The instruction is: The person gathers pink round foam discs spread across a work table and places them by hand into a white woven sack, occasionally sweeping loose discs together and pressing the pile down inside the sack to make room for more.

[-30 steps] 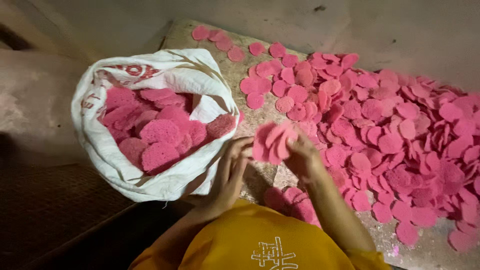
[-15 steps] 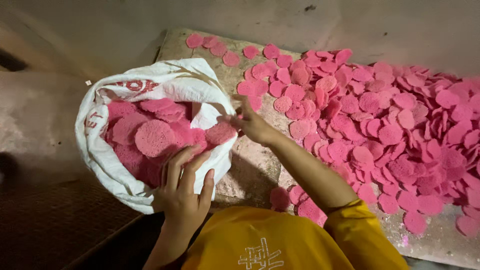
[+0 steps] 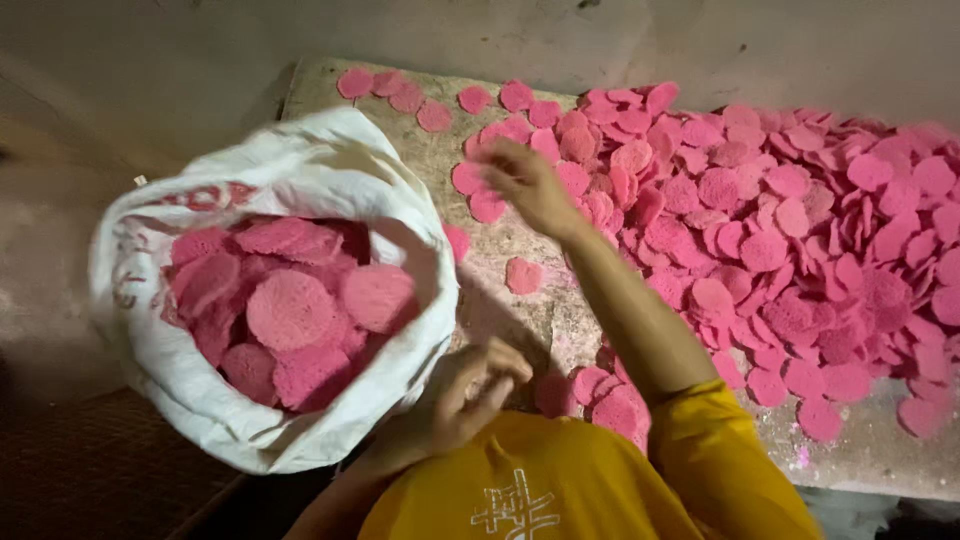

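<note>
Pink discs (image 3: pixel 760 230) cover the bench (image 3: pixel 850 455); right hand (image 3: pixel 525 180), fingers loosely spread, should gather several together; left hand (image 3: pixel 465 395) curls empty beside the sack (image 3: pixel 330 160).

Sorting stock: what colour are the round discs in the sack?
Pink discs, in a white sack; head view.
</note>
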Motion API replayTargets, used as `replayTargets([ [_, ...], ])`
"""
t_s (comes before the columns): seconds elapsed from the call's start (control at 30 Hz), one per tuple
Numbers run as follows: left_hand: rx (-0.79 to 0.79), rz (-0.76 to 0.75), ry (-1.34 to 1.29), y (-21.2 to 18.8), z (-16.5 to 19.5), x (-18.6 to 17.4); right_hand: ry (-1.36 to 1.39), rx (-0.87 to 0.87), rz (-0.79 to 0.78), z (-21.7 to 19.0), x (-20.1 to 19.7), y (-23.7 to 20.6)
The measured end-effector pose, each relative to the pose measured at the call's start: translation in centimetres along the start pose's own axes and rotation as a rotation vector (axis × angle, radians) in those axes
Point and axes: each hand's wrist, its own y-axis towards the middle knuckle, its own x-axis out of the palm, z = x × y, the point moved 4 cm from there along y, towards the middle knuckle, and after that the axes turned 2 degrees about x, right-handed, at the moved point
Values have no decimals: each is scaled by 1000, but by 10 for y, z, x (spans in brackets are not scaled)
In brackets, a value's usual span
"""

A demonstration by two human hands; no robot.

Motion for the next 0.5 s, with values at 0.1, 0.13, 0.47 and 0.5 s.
replayTargets([
  [0.1,-190,95,16,10,-65,21,-972,365,139,91,-64,-27],
  [0.13,-197,119,81,15,-86,28,-1135,346,174,111,-73,-41],
  [0.47,-148,-43,908,62,-210,60,-988,196,392,139,-76,-108],
  [0.5,-146,-47,942,64,-215,59,-792,238,433,140,-79,-115],
])
